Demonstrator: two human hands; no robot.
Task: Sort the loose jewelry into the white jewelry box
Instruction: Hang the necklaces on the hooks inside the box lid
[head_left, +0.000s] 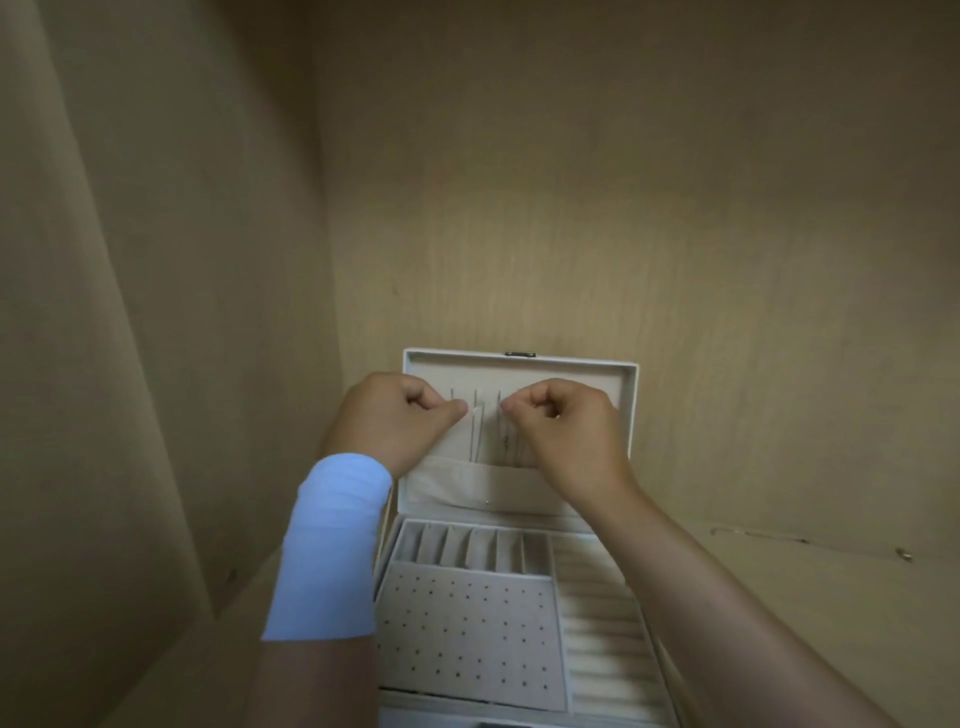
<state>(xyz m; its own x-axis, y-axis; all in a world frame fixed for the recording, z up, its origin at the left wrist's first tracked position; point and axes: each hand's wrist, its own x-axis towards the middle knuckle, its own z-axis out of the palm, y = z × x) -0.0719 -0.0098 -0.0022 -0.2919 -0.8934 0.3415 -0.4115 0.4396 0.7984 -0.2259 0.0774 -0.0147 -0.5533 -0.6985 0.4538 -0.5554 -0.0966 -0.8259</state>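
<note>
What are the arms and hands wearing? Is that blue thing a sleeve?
The left hand and right hand are bare, with no gloves. A wide light-blue band wraps the left arm just behind the wrist. It is smooth with faint creases, and it is a band, not a sleeve, since bare arm shows below it. The right forearm wears nothing.

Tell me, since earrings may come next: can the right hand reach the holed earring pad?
Probably yes. The holed pad lies uncovered in the tray below the right hand, which pinches at the chains in the lid; nothing lies between.
</note>
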